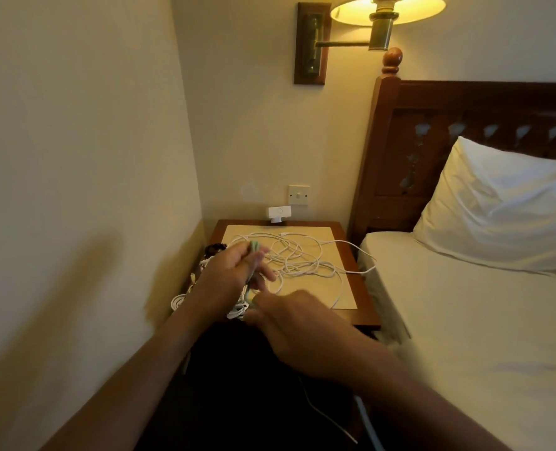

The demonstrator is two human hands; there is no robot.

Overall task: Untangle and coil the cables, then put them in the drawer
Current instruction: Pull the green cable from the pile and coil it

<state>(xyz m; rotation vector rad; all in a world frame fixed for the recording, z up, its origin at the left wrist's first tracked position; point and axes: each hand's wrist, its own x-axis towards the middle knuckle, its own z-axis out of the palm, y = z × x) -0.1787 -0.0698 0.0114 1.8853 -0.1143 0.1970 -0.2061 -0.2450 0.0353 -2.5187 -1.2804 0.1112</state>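
A tangle of white cables (297,260) lies spread over the wooden nightstand (362,296), one strand trailing off the right edge toward the bed. My left hand (234,271) is closed around a pale green cable (254,252), held up over the nightstand's left half. Just below it, my right hand (299,323) pinches the lower part of the same green cable near the front edge. More white cable (179,299) is bunched at the left edge under my left wrist. No drawer is in sight.
A white adapter (279,214) is plugged in at the wall behind the nightstand, under a light switch (299,195). A small dark object (214,249) sits at the nightstand's back left. The bed (481,320) and pillow (498,209) press close on the right; a wall lamp (387,14) hangs above.
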